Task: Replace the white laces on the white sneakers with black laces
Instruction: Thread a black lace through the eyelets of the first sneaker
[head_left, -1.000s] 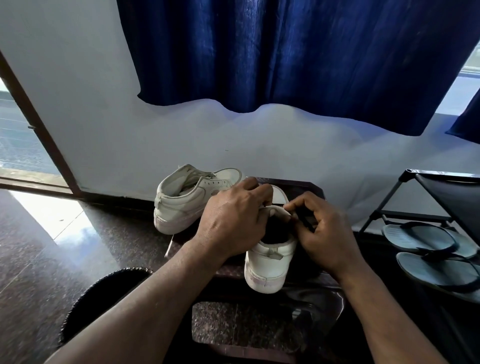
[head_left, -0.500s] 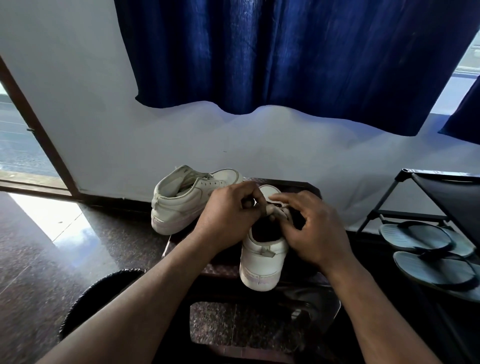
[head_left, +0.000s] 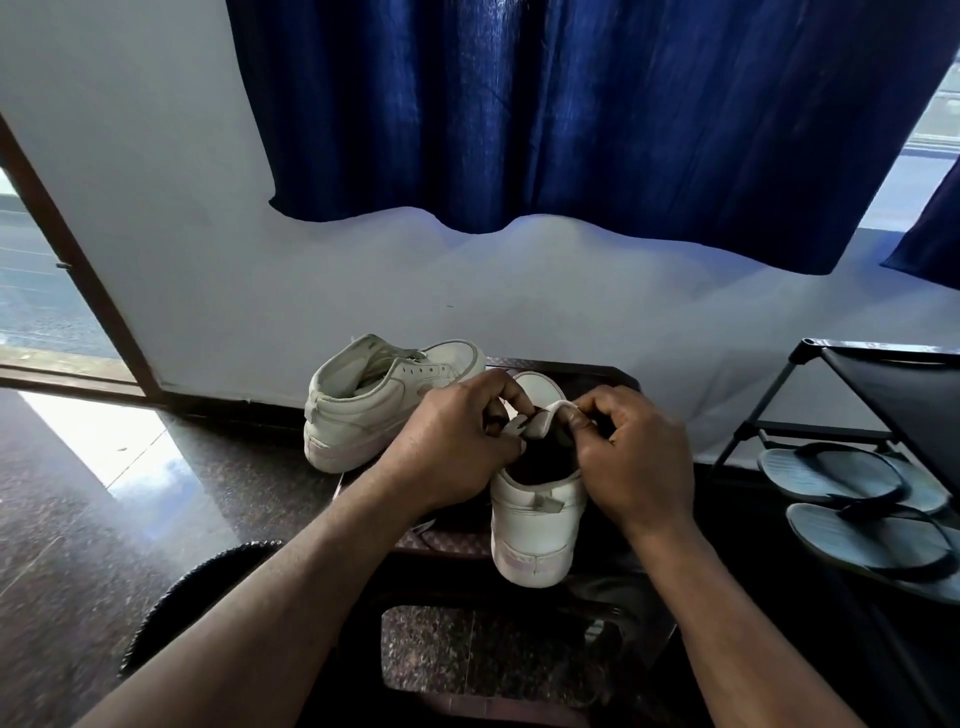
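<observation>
Two white sneakers sit on a small dark desk (head_left: 452, 540) below a blue curtain (head_left: 571, 114), and the work is on the near sneaker (head_left: 535, 525), which stands heel toward the camera at the desk's front edge, its dark opening facing up. Both hands are closed on its upper: the left hand (head_left: 452, 452) curls its fingers round the left flap beside the tongue (head_left: 545, 421), while the right hand (head_left: 639, 467) pinches the tongue's padded top from the other side. Whether either hand also has a black lace is impossible to tell; the knuckles hide the eyelets and no lace shows plainly. The step appears to be opening the shoe's throat to reach the eyelets. It is likely done best by drawing the tongue up and back, holding the flap flat so each hole faces the fingers, and feeding the lace tip straight through, with both ends pulled even before crossing. The heel seems to overhang the desk's front edge, so a hard tug could tip the shoe off; a steadying grip lower on the upper would help. The far sneaker (head_left: 363, 410) rests just beside it to the left, toe pointing away, its eyelets seemingly bare. At right, a pair of sandals (head_left: 852, 478) lies by a black rack (head_left: 883, 384); polished floor (head_left: 78, 493) gleams at left.
</observation>
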